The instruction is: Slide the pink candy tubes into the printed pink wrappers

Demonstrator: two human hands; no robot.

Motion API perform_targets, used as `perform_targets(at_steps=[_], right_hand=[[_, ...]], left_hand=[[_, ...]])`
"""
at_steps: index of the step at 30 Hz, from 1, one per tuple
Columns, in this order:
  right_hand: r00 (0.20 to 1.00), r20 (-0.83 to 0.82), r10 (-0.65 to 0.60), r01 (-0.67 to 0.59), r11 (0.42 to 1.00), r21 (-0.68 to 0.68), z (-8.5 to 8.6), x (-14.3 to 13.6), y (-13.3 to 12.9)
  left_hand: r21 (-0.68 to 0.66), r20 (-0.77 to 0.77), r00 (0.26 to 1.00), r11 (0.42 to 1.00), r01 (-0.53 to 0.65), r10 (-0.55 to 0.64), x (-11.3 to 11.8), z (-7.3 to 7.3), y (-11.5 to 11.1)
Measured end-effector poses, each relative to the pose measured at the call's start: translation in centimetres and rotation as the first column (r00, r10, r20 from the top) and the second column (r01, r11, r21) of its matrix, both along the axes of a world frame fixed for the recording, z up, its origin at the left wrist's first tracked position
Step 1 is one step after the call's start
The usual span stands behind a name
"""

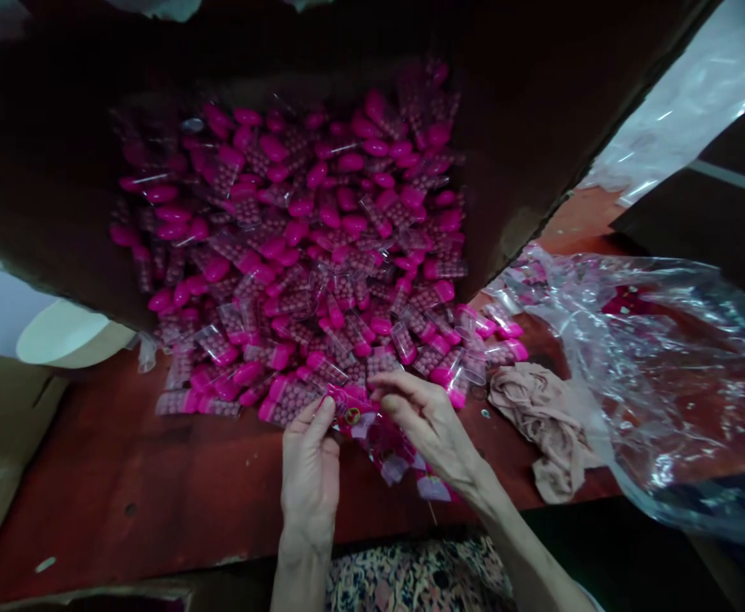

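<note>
My left hand (pixel 314 463) pinches a pink wrapper (pixel 355 416) above the red surface (pixel 219 476), just in front of the piled bottles (pixel 353 223). My right hand (pixel 433 425) curls beside it — whether gripping, I can't tell.

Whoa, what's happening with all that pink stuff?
A person's left hand pinches a pink printed strip; the right hand is close beside it, fingers bent, its grip unclear. In front, a heap of clear, pink-capped containers reaches from inside a dark box onto the red table. A crumpled cloth lies to the right.
</note>
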State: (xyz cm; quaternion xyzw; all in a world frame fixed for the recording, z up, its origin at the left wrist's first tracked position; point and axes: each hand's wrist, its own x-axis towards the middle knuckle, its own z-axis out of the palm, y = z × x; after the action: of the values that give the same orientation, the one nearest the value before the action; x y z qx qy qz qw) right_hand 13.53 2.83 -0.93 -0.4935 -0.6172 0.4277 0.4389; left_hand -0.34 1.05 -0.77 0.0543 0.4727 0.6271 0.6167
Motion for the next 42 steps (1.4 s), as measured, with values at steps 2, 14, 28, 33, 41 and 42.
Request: perform_targets(at_steps=[2, 14, 28, 33, 41, 42], right_hand=[[1.0, 0.025, -0.003, 0.002, 0.999, 0.05, 0.3, -0.6, -0.3], [0.996, 0.055, -0.073, 0.064, 0.988, 0.14, 0.6, -1.5, -1.2], [0.981, -0.167, 0.095, -0.128, 0.972, -0.195, 0.1, -1.4, -0.6], [0.99, 0.14, -0.009, 0.016, 0.999, -0.051, -0.2, -1.1, -0.4], [0.666, 0.732, -0.144, -0.091, 0.958, 0.271, -2.4, 1.9, 3.7], [0.638, 0.76, -0.123, -0.133, 0.955, 0.266, -2.7, 2.0, 3.9]], left_hand=[[0.002, -0.044, 0.999, 1.0, -0.012, 0.013, 0.1, -0.1, -0.1], [0.015, -0.127, 0.992, 1.0, -0.021, 0.022, 0.6, -0.7, -0.5], [0.013, -0.523, 0.806, 0.942, 0.334, -0.278, -1.3, -1.9, -1.5], [-0.023, -0.357, 0.895, 0.961, 0.277, -0.267, -1.3, -1.9, -1.7], [-0.077, -0.038, 0.995, 0.993, 0.086, -0.089, -1.9, -1.4, -1.1], [-0.086, -0.019, 0.997, 0.994, 0.075, -0.077, -2.0, -1.4, -1.0]])
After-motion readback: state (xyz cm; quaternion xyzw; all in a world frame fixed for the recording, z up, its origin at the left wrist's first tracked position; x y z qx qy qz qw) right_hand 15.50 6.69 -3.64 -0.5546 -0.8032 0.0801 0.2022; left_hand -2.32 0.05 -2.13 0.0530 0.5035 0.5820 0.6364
